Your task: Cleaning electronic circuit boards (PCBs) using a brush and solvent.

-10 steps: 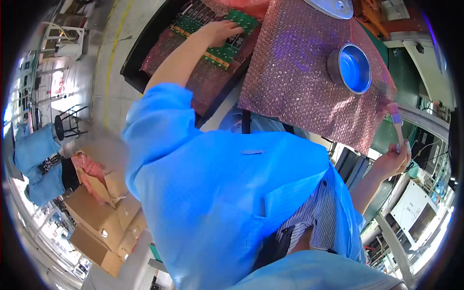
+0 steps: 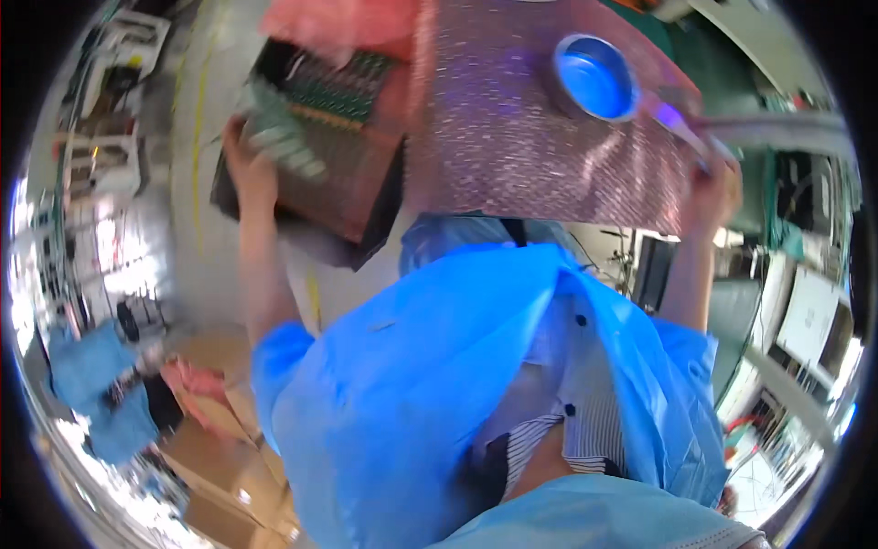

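Observation:
My left hand (image 2: 249, 165) is closed on the edge of a green circuit board (image 2: 282, 133), held tilted and smeared by motion. It is above the left side of a black tray (image 2: 377, 215), where more green boards (image 2: 338, 87) lie in rows. On the right, my right hand (image 2: 717, 190) grips the handle of a flat brush (image 2: 675, 121). The bristle end looks purple under the blue light and points toward a round metal bowl (image 2: 596, 78). Bluish light fills the bowl, so I cannot tell its contents. Brush and bowl appear close, and contact cannot be made out.
Pink bubble wrap (image 2: 512, 156) covers the work surface under the bowl. A pink sheet (image 2: 352, 23) hangs over the tray's far end. Cardboard boxes (image 2: 215, 457) stand at lower left, near blue cloth (image 2: 96, 366). At right are a grey rail (image 2: 777, 128) and equipment.
My left hand has moved left, off the boards in the tray, with one board now in it. My right hand has brought the brush nearer the bowl. The whole view has shifted.

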The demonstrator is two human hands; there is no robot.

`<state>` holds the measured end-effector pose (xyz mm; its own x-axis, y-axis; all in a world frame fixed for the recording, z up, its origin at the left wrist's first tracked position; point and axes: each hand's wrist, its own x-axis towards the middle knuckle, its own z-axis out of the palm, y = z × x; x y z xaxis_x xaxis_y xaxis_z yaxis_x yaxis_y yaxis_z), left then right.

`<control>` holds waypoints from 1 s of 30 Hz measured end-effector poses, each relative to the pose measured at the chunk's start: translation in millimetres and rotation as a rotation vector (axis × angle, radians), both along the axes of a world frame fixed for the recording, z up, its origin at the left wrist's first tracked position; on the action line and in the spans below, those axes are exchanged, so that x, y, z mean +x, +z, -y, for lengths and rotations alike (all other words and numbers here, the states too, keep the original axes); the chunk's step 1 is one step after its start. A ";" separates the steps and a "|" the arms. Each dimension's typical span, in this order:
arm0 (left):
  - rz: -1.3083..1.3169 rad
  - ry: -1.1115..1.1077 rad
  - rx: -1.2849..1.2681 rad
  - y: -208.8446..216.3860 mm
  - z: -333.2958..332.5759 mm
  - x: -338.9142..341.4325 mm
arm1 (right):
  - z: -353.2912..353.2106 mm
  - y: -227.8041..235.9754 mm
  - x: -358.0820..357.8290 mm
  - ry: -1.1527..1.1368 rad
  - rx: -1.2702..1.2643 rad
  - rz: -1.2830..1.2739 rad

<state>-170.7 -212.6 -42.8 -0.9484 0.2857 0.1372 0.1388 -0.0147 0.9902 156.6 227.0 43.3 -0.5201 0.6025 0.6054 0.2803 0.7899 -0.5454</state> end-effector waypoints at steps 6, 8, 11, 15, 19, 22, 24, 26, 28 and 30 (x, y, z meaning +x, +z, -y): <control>0.570 -0.337 1.240 25.3 -8.8 85.0 | -5.9 -19.8 -44.9 0.206 -0.830 -0.240; 0.610 -0.361 1.199 29.1 -27.2 107.0 | -7.5 -21.3 -50.5 0.185 -0.871 -0.208; 0.638 -0.436 1.133 36.2 -43.2 135.4 | -3.0 -22.5 -65.8 0.216 -0.923 -0.155; 0.806 -0.585 1.108 26.6 -83.1 151.9 | -8.7 -29.7 -62.1 0.207 -0.924 -0.106; 0.962 -0.719 1.239 15.5 -117.6 164.1 | -11.2 -37.9 -63.0 0.225 -0.825 -0.103; 1.041 -0.705 1.168 24.1 -138.0 174.6 | -9.8 -31.2 -57.7 0.244 -0.910 -0.131; 1.072 -0.653 1.095 27.2 -148.4 177.4 | -10.8 -22.8 -53.8 0.202 -0.852 -0.162; 1.101 -0.603 1.021 26.2 -158.4 180.3 | -11.8 -11.1 -44.9 0.181 -0.884 -0.193; 1.099 -0.615 0.984 27.2 -168.0 182.2 | -18.4 -4.8 -37.3 0.112 -0.884 -0.217; 1.098 -0.675 0.961 31.4 -176.2 184.6 | -34.9 -6.2 -25.9 0.115 -0.899 -0.230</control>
